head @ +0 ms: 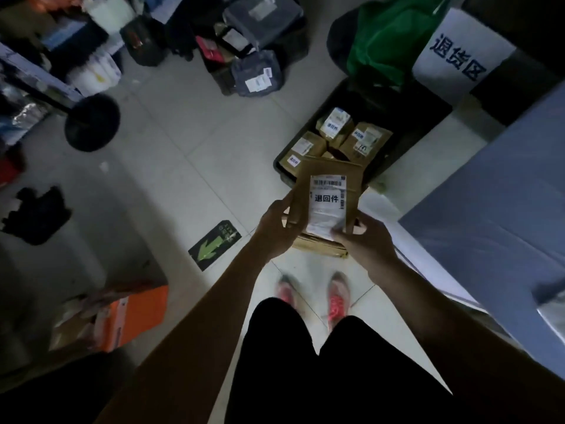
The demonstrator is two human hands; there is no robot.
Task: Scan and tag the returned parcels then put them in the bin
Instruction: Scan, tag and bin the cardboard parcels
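The person stands on pale floor tiles in pink shoes point(337, 298), both bare arms stretched forward. The left hand point(275, 229) grips the left edge of a brown parcel point(328, 169), its thumb lying along the front and its fingers curled behind. The right hand point(365, 238) holds the lower right corner, its thumb pinching the bottom of the white label point(327, 203) against the parcel's face. The parcel sits between the two hands, upright with the label towards the person, lifted off the floor. Just under the hands shows a second brown box point(318, 247); whether it is held or lies on the floor cannot be told. A green arrow sticker point(214, 244) lies on the tiles to the left, and an orange box point(137, 313) stands nearer the person on that side. A blue-grey table point(504, 194) runs along the right. Beyond the held parcel is the black bin point(406, 117), whose near corner the parcel's top edge overlaps in view. Inside the bin lie several tagged parcels point(367, 139) with labels up. Behind the bin stand a green bag point(385, 41) and a white sign point(458, 56) with blue characters. Farther left, grey bags point(256, 73) are heaped on the floor.
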